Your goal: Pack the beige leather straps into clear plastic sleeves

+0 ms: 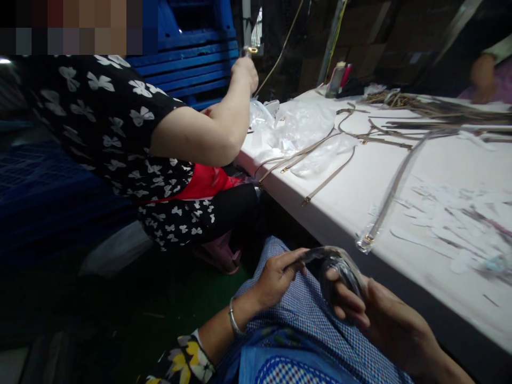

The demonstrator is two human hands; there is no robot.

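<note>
- Left hand pinched one end of a plastic-sleeved strap over the lap.
- Right hand gripped the coiled part of the same strap, fingers curled around it.
- Strap sat just below the white table edge, above the checked apron.
- Another sleeved strap overhung the table edge; judged likely to slide off if snagged.
- Co-worker's raised hand was pulling a cord beside loose bags; tangling looked possible.

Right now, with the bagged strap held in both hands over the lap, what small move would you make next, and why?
Probably draw the plastic sleeve along with the left hand: it pinches the loose end, while the right hand grips the coiled strap inside.
</note>
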